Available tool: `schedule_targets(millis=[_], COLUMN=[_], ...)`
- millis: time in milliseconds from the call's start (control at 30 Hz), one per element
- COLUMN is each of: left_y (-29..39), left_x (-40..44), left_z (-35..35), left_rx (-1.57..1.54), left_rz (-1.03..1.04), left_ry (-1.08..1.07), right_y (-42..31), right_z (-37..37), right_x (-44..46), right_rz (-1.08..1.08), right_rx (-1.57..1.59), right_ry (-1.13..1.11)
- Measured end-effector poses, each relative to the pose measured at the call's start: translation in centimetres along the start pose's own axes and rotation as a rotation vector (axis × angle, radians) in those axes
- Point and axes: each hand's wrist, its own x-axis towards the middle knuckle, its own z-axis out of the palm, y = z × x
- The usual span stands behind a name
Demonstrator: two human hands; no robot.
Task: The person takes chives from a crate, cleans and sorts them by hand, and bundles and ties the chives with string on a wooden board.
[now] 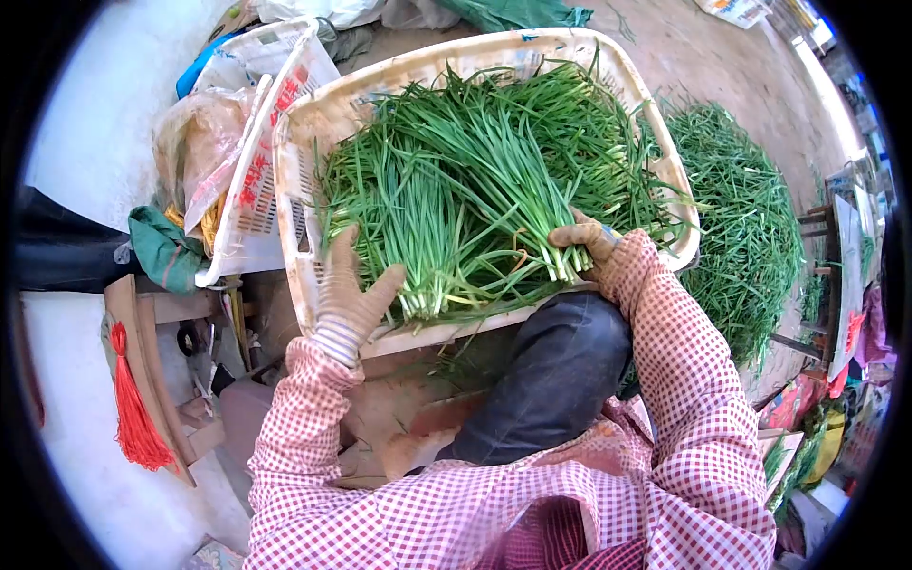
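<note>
Right hand (591,239) grasps a bundle (518,180) of long greens by its pale ends (565,264), near right in the basket (665,147). Left hand (353,299) — released, thumb spread — lies beside other greens (408,223), near left. Light grip, ends level — squeezing may bruise.

Bright, even, cool daylight with only soft shadows falls over the gloved hands (350,296) and the greens (475,180) between them; its source is out of view. Left of the hands, the pale wall (95,123) looks washed out. A fisheye lens bends the outer edges into black corners, smearing the far right.
</note>
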Motion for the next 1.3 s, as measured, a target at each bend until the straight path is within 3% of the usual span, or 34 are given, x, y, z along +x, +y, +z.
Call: schedule_targets(millis=[67,133,233,267,367,433,533,600,700,733,800,833,867,1067,1100,1167,1300], left_y=[2.3,5.4,6.3,7.1,9.7,11.4,11.1,10.0,5.7,5.5,3.5,3.2,2.9,2.1,1.7,1.6,1.7], left_x=[-0.1,0.2,2.1,2.3,2.3,2.7,2.9,3.8,6.7,7.8,7.9,8.4,8.1,7.1,7.1,6.9,6.3], left_z=[-0.5,2.0,7.9,9.3,11.3,11.7,11.6,11.3,9.1,8.4,7.6,7.6,8.3,9.0,9.0,9.2,9.4], left_rx=[0.472,0.548,0.917,1.016,1.12,1.262,1.198,1.121,0.679,0.874,1.168,1.252,1.308,1.266,1.256,1.238,1.249], left_rz=[0.653,0.836,0.771,0.664,0.596,0.367,0.434,0.372,0.777,0.648,0.636,0.475,0.432,0.433,0.455,0.536,0.47], left_ry=[0.151,-0.057,-0.371,-0.436,-0.539,-0.759,-0.658,-0.653,-0.679,-0.707,-0.536,-0.671,-0.662,-0.574,-0.554,-0.545,-0.492], right_y=[0.1,0.2,0.2,0.2,0.1,0.9,1.6,1.5,0.5,0.7,0.4,-0.3,-1.0,-6.7,-7.4,-7.0,-3.5], right_z=[0.3,0.3,0.5,0.9,2.2,2.4,1.7,0.8,1.7,1.1,-0.5,-1.2,-2.1,-6.2,-7.0,-8.4,-8.5], right_x=[-0.3,-0.2,0.3,0.2,-0.7,-0.1,1.6,2.0,-0.3,0.2,0.2,-0.2,-0.8,-9.9,-11.8,-16.2,-25.6], right_rz=[0.008,0.015,-0.016,-0.02,0.008,-0.024,0.004,0.032,-0.077,-0.134,-0.134,-0.134,-0.133,-0.23,-0.287,-0.421,-0.67], right_rx=[0.062,0.048,0.009,-0.036,-0.145,-0.148,-0.173,-0.194,-0.141,-0.125,-0.166,-0.211,-0.257,-0.492,-0.686,-0.56,-0.368], right_ry=[-0.093,-0.08,-0.083,-0.061,0.002,0.064,0.104,0.154,-0.011,-0.055,-0.027,-0.027,-0.023,0.045,0.102,0.095,0.246])
